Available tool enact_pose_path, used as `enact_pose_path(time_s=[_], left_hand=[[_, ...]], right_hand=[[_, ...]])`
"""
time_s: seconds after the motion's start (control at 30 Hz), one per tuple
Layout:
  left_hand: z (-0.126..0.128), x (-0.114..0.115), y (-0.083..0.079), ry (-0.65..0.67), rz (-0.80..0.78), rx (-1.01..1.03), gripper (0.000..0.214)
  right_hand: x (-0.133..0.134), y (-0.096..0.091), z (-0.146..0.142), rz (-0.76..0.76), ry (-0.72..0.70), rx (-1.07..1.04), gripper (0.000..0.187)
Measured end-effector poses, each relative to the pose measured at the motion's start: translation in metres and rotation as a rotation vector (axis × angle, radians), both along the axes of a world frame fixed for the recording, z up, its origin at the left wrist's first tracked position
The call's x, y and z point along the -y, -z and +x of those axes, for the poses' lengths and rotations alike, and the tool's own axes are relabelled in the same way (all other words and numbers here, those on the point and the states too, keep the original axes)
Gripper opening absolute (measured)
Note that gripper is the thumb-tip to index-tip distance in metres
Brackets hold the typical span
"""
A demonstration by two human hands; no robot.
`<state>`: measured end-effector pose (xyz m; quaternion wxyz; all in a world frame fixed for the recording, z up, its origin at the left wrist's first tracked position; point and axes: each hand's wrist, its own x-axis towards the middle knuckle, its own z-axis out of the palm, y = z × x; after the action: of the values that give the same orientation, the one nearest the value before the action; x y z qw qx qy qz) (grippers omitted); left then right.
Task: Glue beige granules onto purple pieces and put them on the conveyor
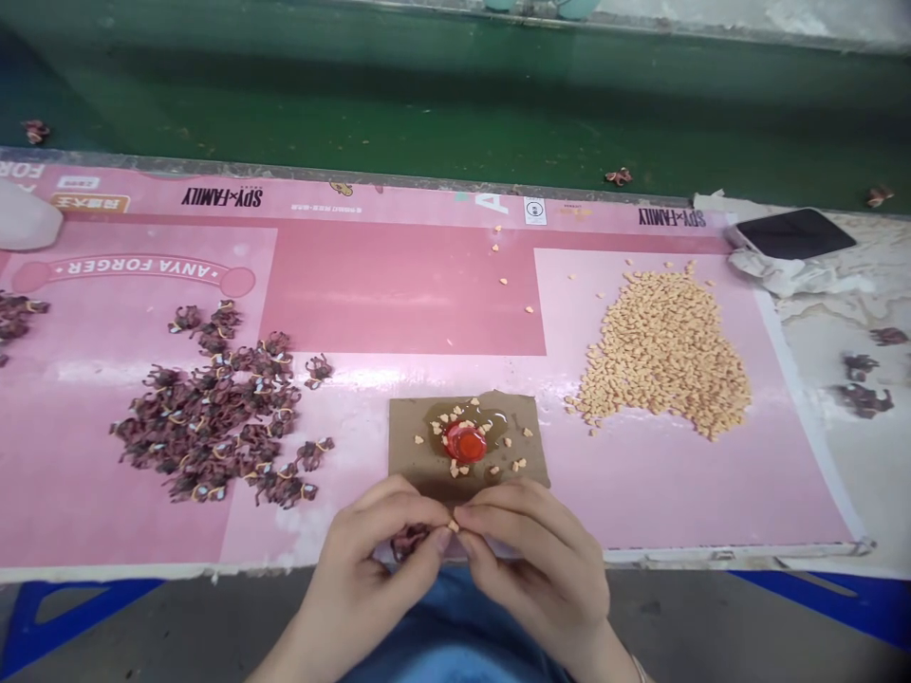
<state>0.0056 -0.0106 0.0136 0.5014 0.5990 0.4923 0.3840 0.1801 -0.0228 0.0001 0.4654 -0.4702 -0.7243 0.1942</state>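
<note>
Close to the table's front edge, my left hand (374, 550) is closed around a small dark reddish-brown figurine (408, 541), partly hidden by the fingers. My right hand (537, 555) pinches a tiny tan piece (454, 526) that meets the left fingertips; whether it touches the figurine is hidden. Just beyond both hands lies a brown cardboard square (405, 455) wet with a shiny liquid. On it sit a small red cap-like dish (468, 443) and several scattered tan pieces.
A heap of dark figurines (213, 417) lies left on the pink printed sheet (399, 294). To the right is a pile of tan pieces (661, 351). A phone (795, 233) rests on crumpled paper at back right, near several loose figurines. A green channel (427, 114) runs behind.
</note>
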Motion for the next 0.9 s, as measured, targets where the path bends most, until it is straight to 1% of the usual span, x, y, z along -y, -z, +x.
enact_pose_path(time_s=[0.1, 0.23, 0.3, 0.4, 0.53, 0.63, 0.73, 0.8, 0.9], left_hand=[[0.002, 0.002, 0.002, -0.009, 0.103, -0.068, 0.020], [0.003, 0.005, 0.005, -0.014, 0.252, -0.155, 0.016], [0.004, 0.006, 0.007, -0.016, 0.294, -0.176, 0.015], [0.005, 0.006, 0.006, -0.016, 0.295, -0.177, 0.015], [0.001, 0.008, 0.008, -0.020, 0.265, -0.187, 0.014], [-0.008, 0.013, 0.015, -0.009, 0.191, -0.194, 0.026], [-0.017, 0.017, 0.023, -0.062, 0.148, -0.142, 0.034], [-0.021, 0.017, 0.026, -0.108, 0.182, -0.116, 0.028], [-0.023, 0.014, 0.023, -0.121, 0.278, -0.221, 0.021]], right_hand=[[0.001, -0.001, -0.001, 0.007, 0.041, 0.019, 0.009], [0.001, 0.000, -0.006, 0.050, 0.079, 0.085, 0.013], [0.001, 0.000, -0.008, 0.080, 0.105, 0.090, 0.014], [0.000, 0.000, -0.008, 0.093, 0.127, 0.088, 0.014], [-0.006, 0.001, 0.005, 0.081, 0.172, 0.131, 0.015], [-0.015, 0.005, 0.017, 0.086, 0.248, 0.237, 0.015], [-0.021, 0.009, 0.024, 0.097, 0.236, 0.323, 0.013], [-0.023, 0.011, 0.025, 0.109, 0.216, 0.336, 0.014], [-0.024, 0.011, 0.024, 0.123, 0.207, 0.350, 0.013]])
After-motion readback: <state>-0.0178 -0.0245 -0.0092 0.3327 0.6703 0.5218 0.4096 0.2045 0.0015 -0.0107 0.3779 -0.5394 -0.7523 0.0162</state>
